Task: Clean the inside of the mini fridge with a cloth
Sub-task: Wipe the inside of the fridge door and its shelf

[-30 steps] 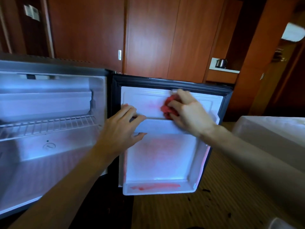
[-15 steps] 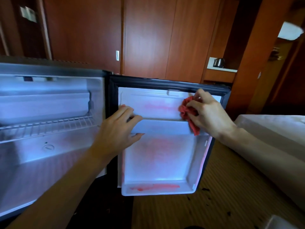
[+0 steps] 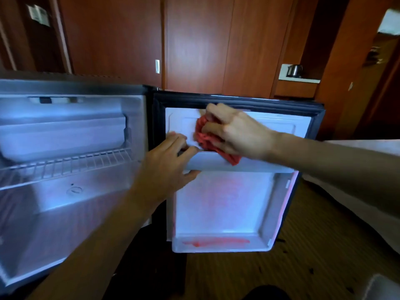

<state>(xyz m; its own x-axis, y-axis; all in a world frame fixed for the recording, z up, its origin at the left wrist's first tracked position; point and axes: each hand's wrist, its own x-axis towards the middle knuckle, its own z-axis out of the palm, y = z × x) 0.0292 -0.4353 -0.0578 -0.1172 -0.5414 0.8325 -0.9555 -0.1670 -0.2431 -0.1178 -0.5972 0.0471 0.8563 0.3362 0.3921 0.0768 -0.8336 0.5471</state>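
We scrub upper door liner (image 3: pixel 270 126), right hand (image 3: pixel 240 133) bunching red cloth (image 3: pixel 207 139); left hand (image 3: pixel 166 161), fingers loose, steadies door shelf (image 3: pixel 249 165). Red smears lower centre, cabinet interior (image 3: pixel 65 202) left side remain.

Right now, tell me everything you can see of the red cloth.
The red cloth is bunched and crumpled, soft fabric by its look. The right hand grips it and presses it against the upper inner panel of the open fridge door. One loose corner hangs down over the door shelf.
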